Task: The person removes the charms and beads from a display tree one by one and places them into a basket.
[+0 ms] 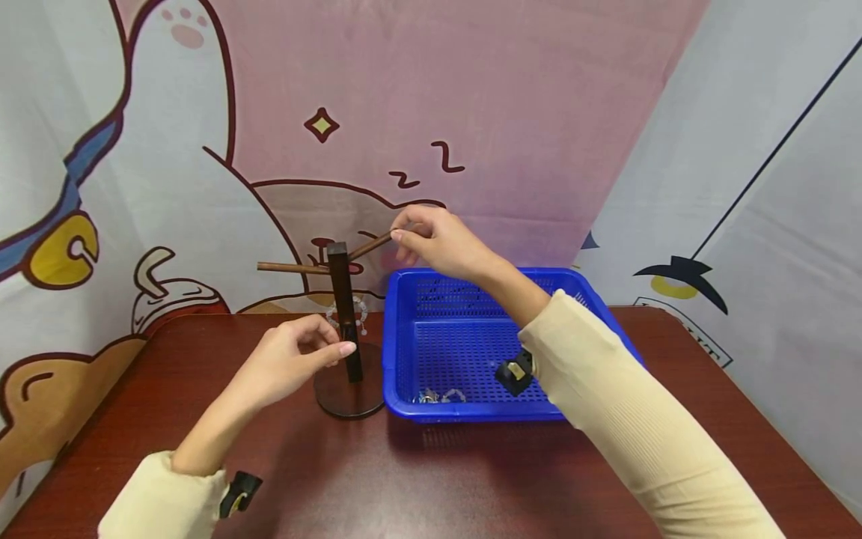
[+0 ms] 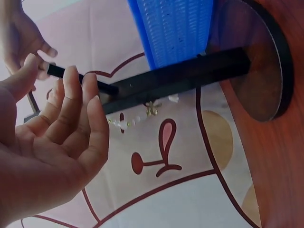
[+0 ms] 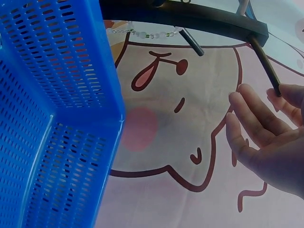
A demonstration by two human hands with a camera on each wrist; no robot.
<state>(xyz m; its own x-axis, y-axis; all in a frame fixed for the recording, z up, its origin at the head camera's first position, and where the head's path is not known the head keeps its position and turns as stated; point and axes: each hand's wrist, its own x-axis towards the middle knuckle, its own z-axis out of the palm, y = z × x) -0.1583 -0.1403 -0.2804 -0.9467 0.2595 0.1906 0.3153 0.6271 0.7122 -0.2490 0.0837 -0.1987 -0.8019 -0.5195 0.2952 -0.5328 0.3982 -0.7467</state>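
A dark wooden jewelry stand [image 1: 343,307] with a round base and several pegs stands on the table. Thumb and fingertips of my right hand [image 1: 434,239] pinch the end of its upper right peg [image 1: 370,245]. My left hand [image 1: 299,352] is beside the post, lower down, its fingers loosely bent. In the left wrist view, a black front peg [image 2: 80,78] passes close by the thumb and fingers of that hand. A beaded bracelet [image 3: 152,35] hangs behind the post. Another upper peg [image 1: 289,267] sticks out leftward, away from both hands.
A blue perforated basket [image 1: 424,410] stands just right of the stand's base, under my right forearm. Inside its near left corner lie small beaded pieces [image 1: 453,395]. A cartoon-print cloth [image 1: 505,112] hangs behind the brown table [image 1: 323,479].
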